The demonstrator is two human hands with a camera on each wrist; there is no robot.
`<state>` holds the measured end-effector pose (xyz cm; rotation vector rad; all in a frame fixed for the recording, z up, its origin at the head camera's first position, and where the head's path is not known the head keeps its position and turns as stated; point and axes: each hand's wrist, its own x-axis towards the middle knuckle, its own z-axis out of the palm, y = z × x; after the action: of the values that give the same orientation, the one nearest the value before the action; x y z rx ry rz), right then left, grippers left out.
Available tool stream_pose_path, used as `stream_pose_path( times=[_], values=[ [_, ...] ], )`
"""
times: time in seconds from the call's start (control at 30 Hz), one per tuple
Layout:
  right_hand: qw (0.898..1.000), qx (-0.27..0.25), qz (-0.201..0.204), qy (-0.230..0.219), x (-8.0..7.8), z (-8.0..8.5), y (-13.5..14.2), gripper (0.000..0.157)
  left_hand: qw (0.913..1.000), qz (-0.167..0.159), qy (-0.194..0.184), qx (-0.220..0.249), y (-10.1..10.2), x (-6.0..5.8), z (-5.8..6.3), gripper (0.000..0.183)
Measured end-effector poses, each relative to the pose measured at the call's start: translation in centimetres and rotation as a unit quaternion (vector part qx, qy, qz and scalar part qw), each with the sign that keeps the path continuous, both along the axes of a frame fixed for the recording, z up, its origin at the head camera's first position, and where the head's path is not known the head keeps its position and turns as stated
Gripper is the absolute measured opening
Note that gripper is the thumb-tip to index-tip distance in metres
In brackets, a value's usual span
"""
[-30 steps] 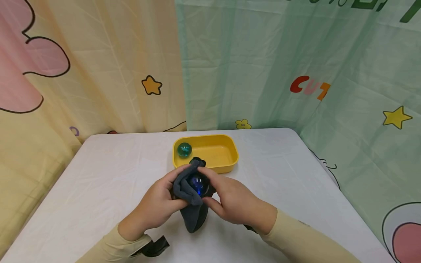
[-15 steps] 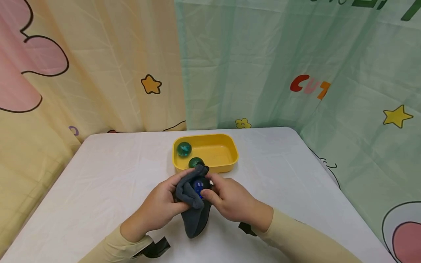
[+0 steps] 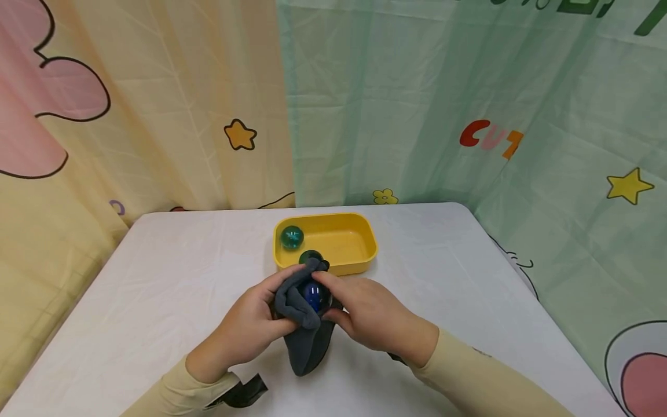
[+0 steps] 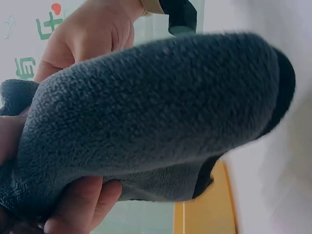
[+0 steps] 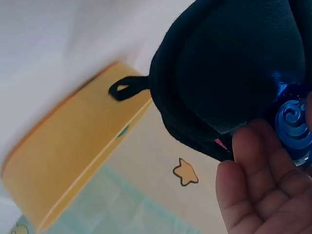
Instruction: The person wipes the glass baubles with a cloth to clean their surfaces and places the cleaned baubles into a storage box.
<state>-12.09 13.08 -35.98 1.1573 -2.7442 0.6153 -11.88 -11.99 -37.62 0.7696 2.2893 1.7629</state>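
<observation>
A dark grey fleecy cloth [image 3: 308,347] is bunched around a shiny blue glass ball [image 3: 315,296] in front of the yellow tray. My left hand [image 3: 252,317] grips the cloth from the left, thumb in front, and a long flap hangs below. From the right, my right hand [image 3: 372,313] holds the ball, index finger at its top and thumb at its lower edge. In the right wrist view, the ball [image 5: 292,124] shows a swirl-shaped reflection beside the fingertips [image 5: 248,141]. The cloth [image 4: 146,107] covers most of the left wrist view and hides the ball there.
A yellow tray [image 3: 346,243] stands on the white table [image 3: 208,243] just beyond the hands. It holds a teal glass ball [image 3: 292,237] at back left and a green ball [image 3: 311,255] partly hidden by the cloth. A black hanging loop [image 5: 127,88] sticks out from the cloth.
My right thumb moved onto the ball's front, then back to its lower edge, while the index finger returned to the top. The cloth dipped slightly, uncovering part of the green ball.
</observation>
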Motion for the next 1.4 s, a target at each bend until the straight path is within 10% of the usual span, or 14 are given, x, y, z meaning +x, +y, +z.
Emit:
stream_pose_path(
  times=[0.3,0.57,0.77,1.07,1.4],
  values=[
    [0.967,-0.111,-0.053,-0.223,0.05,-0.55,-0.48,0.039,0.9996,0.003,0.023,-0.016,0.3,0.16,0.03,0.082],
    [0.992,-0.064,-0.022,-0.109,0.3,0.09,-0.28,0.072,0.9992,0.013,0.036,0.01,0.28,-0.09,0.4,0.08],
    [1.0,-0.007,0.0,0.016,0.0,0.13,-0.17,0.068,0.9996,0.0,0.017,0.023,0.09,-0.18,0.43,0.078],
    [0.974,-0.095,-0.057,-0.196,-0.21,-0.53,-0.69,0.04,0.9999,-0.003,0.01,-0.003,0.08,-0.19,-0.12,0.079],
    [0.999,-0.003,-0.006,-0.054,-0.22,0.04,-0.6,0.072,0.9996,0.001,0.016,0.022,-0.46,-0.51,-0.03,0.079]
  ],
)
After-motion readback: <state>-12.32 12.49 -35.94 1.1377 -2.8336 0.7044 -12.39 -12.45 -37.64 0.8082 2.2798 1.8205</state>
